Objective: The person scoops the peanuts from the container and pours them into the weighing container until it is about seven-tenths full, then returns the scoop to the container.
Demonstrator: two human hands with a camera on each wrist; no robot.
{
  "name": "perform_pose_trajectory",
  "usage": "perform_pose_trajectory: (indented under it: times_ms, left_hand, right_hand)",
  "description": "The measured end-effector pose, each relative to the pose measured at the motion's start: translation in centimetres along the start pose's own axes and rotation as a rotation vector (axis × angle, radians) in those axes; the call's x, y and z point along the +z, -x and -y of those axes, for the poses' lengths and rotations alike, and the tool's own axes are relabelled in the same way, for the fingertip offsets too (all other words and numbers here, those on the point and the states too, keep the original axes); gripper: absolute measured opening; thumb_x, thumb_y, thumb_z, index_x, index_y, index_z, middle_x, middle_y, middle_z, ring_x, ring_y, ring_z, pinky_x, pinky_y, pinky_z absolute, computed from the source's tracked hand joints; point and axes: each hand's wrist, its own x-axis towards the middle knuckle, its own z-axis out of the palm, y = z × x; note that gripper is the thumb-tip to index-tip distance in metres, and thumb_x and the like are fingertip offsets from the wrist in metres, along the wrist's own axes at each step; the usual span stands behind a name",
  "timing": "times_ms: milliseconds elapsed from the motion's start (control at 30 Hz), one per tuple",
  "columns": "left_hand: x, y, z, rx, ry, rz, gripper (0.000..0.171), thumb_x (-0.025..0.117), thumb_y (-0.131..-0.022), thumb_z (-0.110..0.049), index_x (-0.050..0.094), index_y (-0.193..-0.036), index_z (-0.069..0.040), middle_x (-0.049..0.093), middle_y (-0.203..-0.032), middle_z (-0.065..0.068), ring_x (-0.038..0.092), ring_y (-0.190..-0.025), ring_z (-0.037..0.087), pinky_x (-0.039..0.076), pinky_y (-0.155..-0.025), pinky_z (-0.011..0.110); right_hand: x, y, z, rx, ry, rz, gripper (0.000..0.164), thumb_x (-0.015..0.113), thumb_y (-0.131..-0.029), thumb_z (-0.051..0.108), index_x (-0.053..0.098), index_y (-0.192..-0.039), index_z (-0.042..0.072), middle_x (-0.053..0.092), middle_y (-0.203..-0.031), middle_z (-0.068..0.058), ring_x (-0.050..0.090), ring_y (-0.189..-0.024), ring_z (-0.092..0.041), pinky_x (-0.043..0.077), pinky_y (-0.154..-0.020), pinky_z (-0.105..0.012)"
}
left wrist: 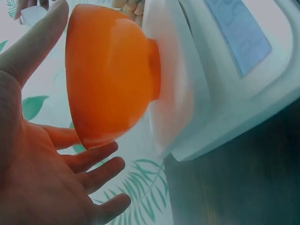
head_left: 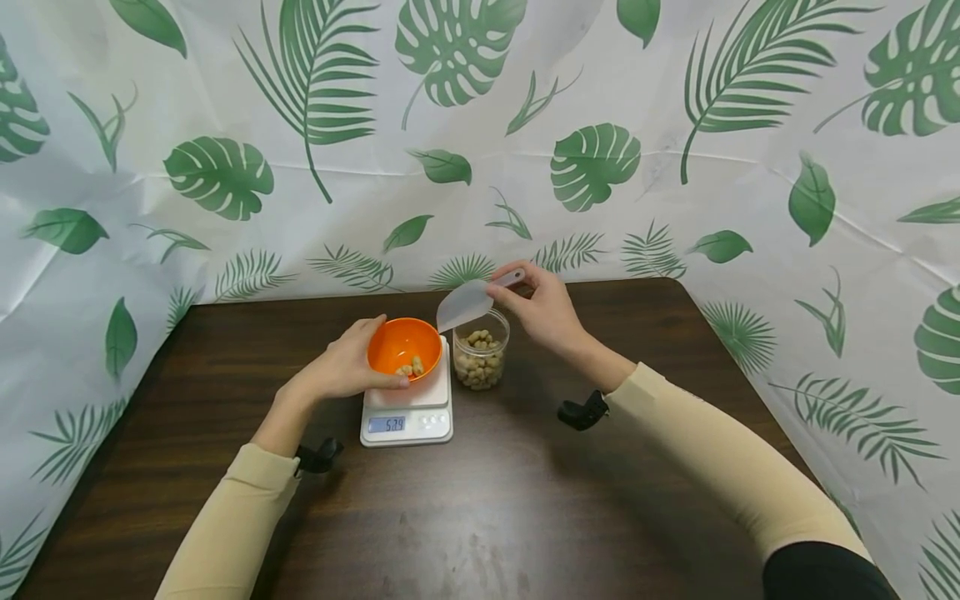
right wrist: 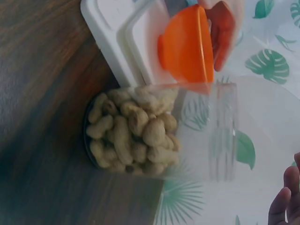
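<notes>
An orange bowl [head_left: 395, 337] with a few peanuts [head_left: 411, 367] at its bottom stands on a white kitchen scale [head_left: 412, 427]. My left hand [head_left: 337, 364] holds the bowl by its rim, thumb on the near side and index finger across from it; the other fingers spread loosely in the left wrist view. My right hand [head_left: 543, 307] pinches the handle of a translucent plastic scoop [head_left: 462, 305]. The scoop hangs over the mouth of a clear jar [right wrist: 197, 136], its tip near the bowl's rim. Unshelled peanuts [right wrist: 136, 131] fill much of the jar.
The scale's display [head_left: 387, 425] shows digits. Jar and scale stand side by side on a dark wooden table [head_left: 495, 508]. Behind the table's back edge hangs a white leaf-print sheet [head_left: 495, 183]. Each wrist carries a small black camera [head_left: 583, 412].
</notes>
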Motion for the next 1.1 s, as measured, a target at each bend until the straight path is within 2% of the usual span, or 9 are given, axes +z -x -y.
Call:
perform_pose_trajectory:
  times_ms: [200, 433, 733, 967, 1100]
  left_hand:
    - [0.3, -0.6, -0.9, 0.047, -0.008, -0.056, 0.11, 0.084, -0.08, -0.051, 0.028, -0.159, 0.001, 0.033, -0.159, 0.022, 0.036, -0.141, 0.041, 0.017, -0.114, 0.069]
    - [0.6, -1.7, -2.8, 0.137, -0.043, -0.102, 0.098, 0.084, -0.083, -0.046, 0.037, -0.156, -0.001, 0.039, -0.156, 0.019, 0.035, -0.142, 0.039, 0.012, -0.115, 0.067]
    - [1.3, -3.0, -4.5, 0.179, -0.073, -0.07, 0.093, 0.084, -0.085, -0.044, 0.039, -0.156, -0.004, 0.042, -0.155, 0.016, 0.037, -0.141, 0.037, 0.01, -0.117, 0.064]
    - [2.3, -3.9, -5.5, 0.195, -0.105, -0.039, 0.092, 0.085, -0.084, -0.042, 0.041, -0.154, -0.001, 0.042, -0.155, 0.016, 0.036, -0.143, 0.036, 0.012, -0.117, 0.065]
    - [2.8, -4.2, -6.1, 0.2, -0.122, -0.026, 0.093, 0.084, -0.086, -0.044, 0.039, -0.156, -0.001, 0.042, -0.156, 0.016, 0.034, -0.145, 0.036, 0.012, -0.117, 0.065]
  right_hand:
    - [-1.3, 0.4, 0.4, -0.008, 0.042, 0.0, 0.023, 0.071, -0.1, 0.021, 0.068, -0.117, 0.006, 0.069, -0.102, -0.01, 0.067, -0.089, -0.025, 0.049, -0.071, -0.031]
    - [-2.5, 0.6, 1.0, -0.025, 0.076, 0.008, 0.021, 0.069, -0.101, 0.018, 0.066, -0.119, 0.007, 0.065, -0.103, -0.009, 0.063, -0.077, -0.023, 0.045, -0.063, -0.031]
    - [-3.4, 0.8, 1.2, -0.031, 0.123, 0.03, 0.021, 0.069, -0.101, 0.023, 0.066, -0.116, 0.008, 0.065, -0.101, -0.007, 0.06, -0.07, -0.022, 0.045, -0.061, -0.031]
    - [-3.6, 0.7, 0.8, -0.119, 0.2, 0.104, 0.016, 0.07, -0.101, 0.022, 0.066, -0.112, 0.011, 0.066, -0.098, -0.001, 0.052, -0.056, -0.02, 0.041, -0.053, -0.032]
    - [-3.5, 0.6, 0.7, -0.174, 0.272, 0.141, 0.015, 0.07, -0.1, 0.02, 0.066, -0.111, 0.011, 0.067, -0.093, 0.001, 0.048, -0.055, -0.018, 0.041, -0.052, -0.032]
